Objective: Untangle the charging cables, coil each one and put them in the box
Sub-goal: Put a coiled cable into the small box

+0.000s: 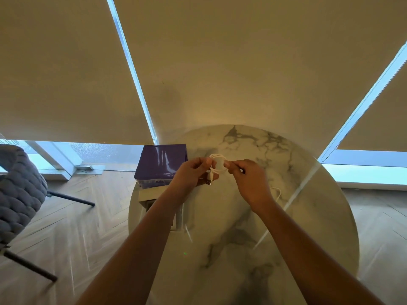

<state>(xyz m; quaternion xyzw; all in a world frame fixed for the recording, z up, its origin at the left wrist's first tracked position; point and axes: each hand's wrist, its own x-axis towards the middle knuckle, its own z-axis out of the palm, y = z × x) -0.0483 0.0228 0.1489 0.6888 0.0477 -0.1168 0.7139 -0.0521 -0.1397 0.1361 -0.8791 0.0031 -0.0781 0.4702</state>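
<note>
Both hands [193, 172] [248, 179] pinch white cable [217, 159] above marble table [297, 216], herringbone floor [72, 227].

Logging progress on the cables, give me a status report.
Left hand and right hand both pinch white cable, coiled, above table. Purple box left, lid on.

The setting looked like a home, likely a living or dining corner of an apartment. A round white table with grey marble veining [275, 194] stood at the centre, pushed close to tall windows at twelve o'clock, which were covered almost to the sill by cream roller blinds [220, 62]. The floor was pale wood laid in a herringbone pattern [72, 234]. At nine o'clock sat a grey chair with chunky woven upholstery and thin dark metal legs [17, 194]. Daylight showed in the strips below and between the blinds.
</note>
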